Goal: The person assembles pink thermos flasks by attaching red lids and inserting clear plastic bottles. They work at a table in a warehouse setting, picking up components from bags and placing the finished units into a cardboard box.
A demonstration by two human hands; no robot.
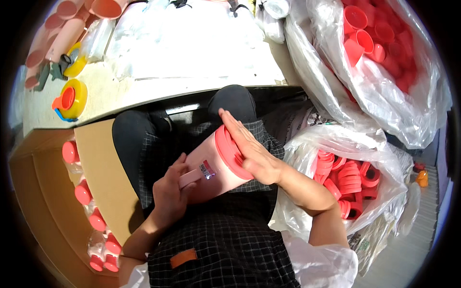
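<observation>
A pale pink jug (222, 183) with a side handle (190, 178) lies tilted across my lap, its red lid (227, 151) facing up and to the right. My left hand (169, 191) is wrapped round that handle, fingers closed. Against the lid rests my right hand (256, 152), palm laid over its top, fingers stretched toward the far edge and thumb apart near the close edge. A small label (207, 169) sticks to the jug's side beside the handle. The part of the lid under my right palm is hidden.
At left, an open cardboard box (98, 165) holds several red-capped containers (82, 192). Ahead, a white table (139, 93) carries pink cylinders (67, 38), clear plastic bags and yellow tape rolls (81, 98). Right, plastic bags hold red cups (355, 18) and red lids (349, 177).
</observation>
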